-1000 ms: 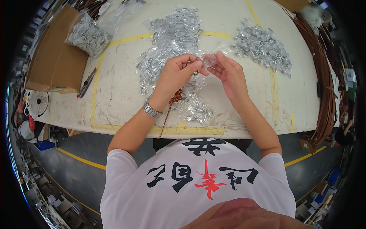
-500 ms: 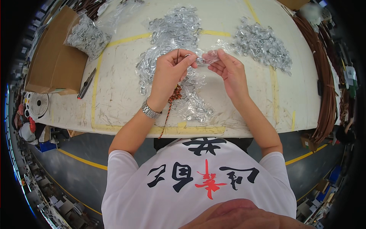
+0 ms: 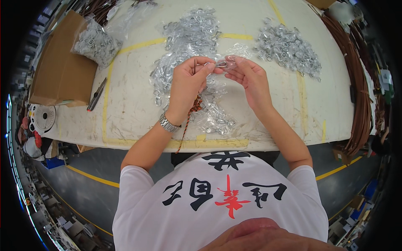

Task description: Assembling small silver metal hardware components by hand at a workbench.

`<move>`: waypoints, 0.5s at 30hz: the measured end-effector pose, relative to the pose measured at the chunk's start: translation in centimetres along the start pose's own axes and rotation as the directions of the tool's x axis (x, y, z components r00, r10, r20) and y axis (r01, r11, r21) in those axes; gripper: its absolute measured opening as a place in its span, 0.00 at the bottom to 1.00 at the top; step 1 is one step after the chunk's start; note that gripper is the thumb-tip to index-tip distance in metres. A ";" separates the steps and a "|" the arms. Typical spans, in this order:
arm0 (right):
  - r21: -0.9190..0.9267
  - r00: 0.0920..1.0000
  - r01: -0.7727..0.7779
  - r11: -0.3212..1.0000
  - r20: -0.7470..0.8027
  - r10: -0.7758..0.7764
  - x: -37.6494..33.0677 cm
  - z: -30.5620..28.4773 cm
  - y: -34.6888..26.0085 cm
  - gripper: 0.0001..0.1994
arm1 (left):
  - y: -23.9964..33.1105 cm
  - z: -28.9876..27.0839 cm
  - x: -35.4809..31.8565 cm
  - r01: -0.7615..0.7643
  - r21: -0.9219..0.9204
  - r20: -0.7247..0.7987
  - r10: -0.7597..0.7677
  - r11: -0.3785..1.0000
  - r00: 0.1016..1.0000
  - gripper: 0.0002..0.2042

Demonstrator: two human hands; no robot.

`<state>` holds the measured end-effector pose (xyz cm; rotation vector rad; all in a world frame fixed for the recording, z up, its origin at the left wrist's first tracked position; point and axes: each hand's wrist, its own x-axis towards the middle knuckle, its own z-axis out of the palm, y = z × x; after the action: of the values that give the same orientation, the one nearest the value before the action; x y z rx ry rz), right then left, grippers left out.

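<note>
Over the table, my left hand (image 3: 190,79) pinches a small silver metal hook (image 3: 220,65) between thumb and fingertips. A thin dark stick-like piece (image 3: 194,65) stands up between its fingers; its kind is unclear. My right hand (image 3: 253,81) is closed on a small clear plastic bag (image 3: 232,61) that lies around the hook's end. Below my left hand hangs a bundle of orange-and-black cord (image 3: 196,104), its tail reaching the table's near edge. Under and beyond my hands spreads a pile of bagged metal hooks (image 3: 190,31).
A second heap of bagged hooks (image 3: 287,48) lies to the right. On the left are a cardboard box (image 3: 58,62), a full plastic bag (image 3: 98,44), a utility knife (image 3: 97,94) and a small white fan (image 3: 42,118). Long brown strips (image 3: 360,92) line the table's right edge.
My hands have come slightly closer together, and the metal hook now sits deeper against the clear bag. The view has shifted a little.
</note>
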<state>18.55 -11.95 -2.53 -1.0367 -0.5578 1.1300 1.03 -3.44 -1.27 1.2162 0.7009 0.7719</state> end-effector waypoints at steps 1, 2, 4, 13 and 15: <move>-0.012 1.000 0.002 1.000 -0.007 -0.002 0.0 0.1 0.0 0.16 | 0.0 0.0 0.0 -0.001 -0.013 -0.010 0.001 1.000 1.000 0.08; -0.008 1.000 0.004 1.000 -0.008 -0.004 0.0 0.0 0.1 0.16 | 0.0 0.0 0.0 -0.002 -0.025 -0.019 0.002 1.000 1.000 0.08; -0.088 0.999 -0.031 0.996 -0.024 0.029 0.3 -0.7 0.3 0.15 | 0.1 0.2 -0.1 0.008 0.003 0.004 -0.008 1.000 1.000 0.08; -0.004 0.998 -0.056 0.998 0.035 0.056 0.7 -1.2 -0.2 0.15 | 0.3 0.3 -0.1 0.040 0.039 0.030 -0.041 0.998 0.999 0.07; -0.001 0.998 -0.051 0.999 0.033 0.051 0.7 -1.2 -0.1 0.15 | 0.2 0.3 0.0 0.035 0.021 0.013 -0.036 0.999 0.999 0.07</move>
<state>19.85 -11.81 -3.04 -1.0386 -0.5604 1.1936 1.26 -3.55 -1.03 1.2233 0.7194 0.7282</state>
